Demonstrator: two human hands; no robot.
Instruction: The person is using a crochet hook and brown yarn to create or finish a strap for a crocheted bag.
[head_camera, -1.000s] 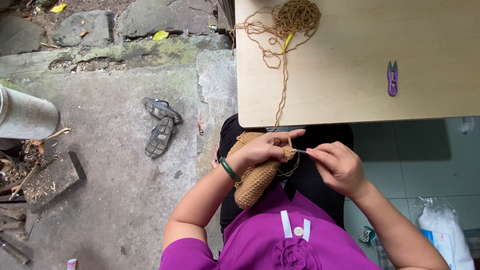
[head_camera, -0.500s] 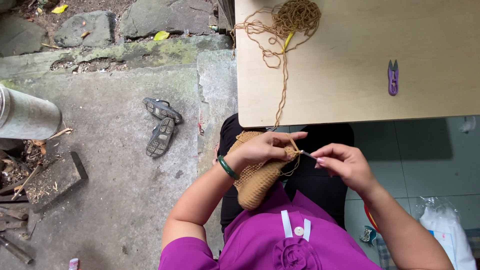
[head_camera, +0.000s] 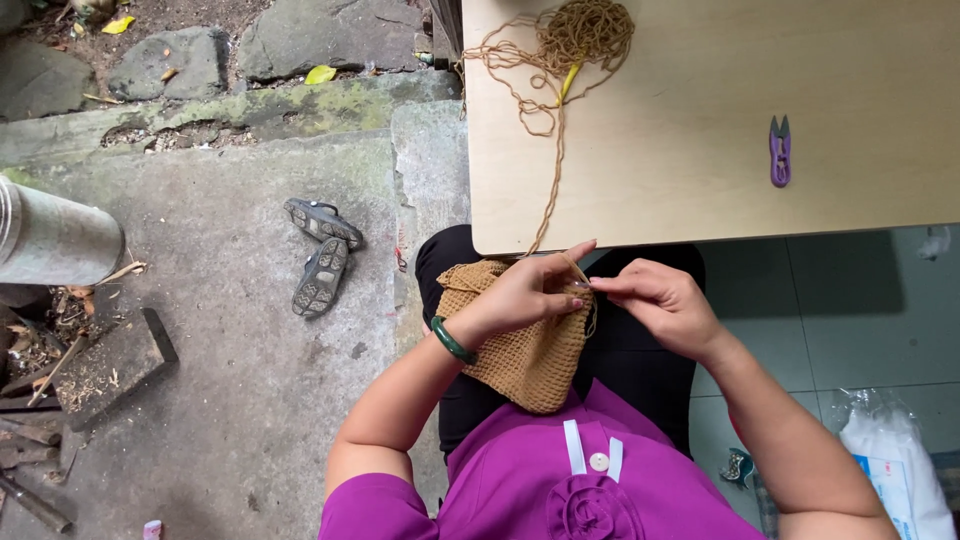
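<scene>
A tan crocheted piece (head_camera: 525, 350) lies on my lap below the table edge. My left hand (head_camera: 535, 290), with a green bangle on its wrist, grips the piece's top edge and the strand of yarn. My right hand (head_camera: 660, 300) is pinched shut right beside it, fingertips meeting the left hand's; a thin hook seems to be in it, mostly hidden. The tan yarn strand (head_camera: 553, 190) runs up over the table edge to a loose yarn ball (head_camera: 585, 30) at the far side of the light wooden table (head_camera: 700, 130).
Purple thread snips (head_camera: 779, 152) lie on the table's right part. A pair of dark sandals (head_camera: 318, 255) sits on the concrete floor at left, a metal cylinder (head_camera: 55, 240) and wood scraps farther left. A white plastic bag (head_camera: 895, 460) is at bottom right.
My right hand has moved left and up until it meets my left hand at the piece's edge. My left hand and the crocheted piece stay nearly in place.
</scene>
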